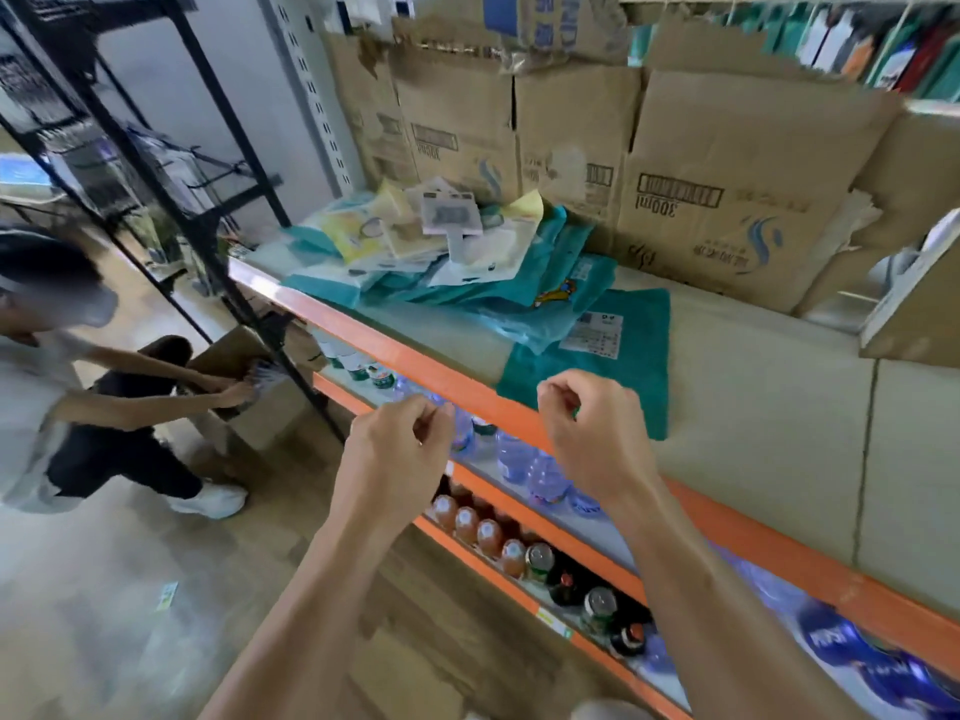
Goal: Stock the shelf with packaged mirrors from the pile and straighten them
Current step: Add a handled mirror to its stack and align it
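From the head camera, both bare hands hang in front of the orange-edged shelf (395, 350), neither touching anything. The left hand (400, 449) sits just at 7 o'clock of centre, its fingers (431, 415) curled loosely inward with nothing between them; the right hand (592, 428) is at about 5 o'clock of centre, fingers (558, 394) likewise bent into a loose, empty curl, hovering over the near corner of a teal cloth (639, 366) that lies flat on the shelf top. The pile of packaged mirrors (431, 236) rests further back at about 11 o'clock, a jumble of yellow, white and grey flat packs lying askew on folded teal packages (519, 288), well apart from both hands. Behind the pile, torn cardboard boxes (727, 200) stand along the back of the shelf. Below the shelf edge, rows of bottles (519, 470) fill the lower levels. At 9 o'clock another person (78, 397) crouches on the floor, hands at a cardboard box (249, 366).
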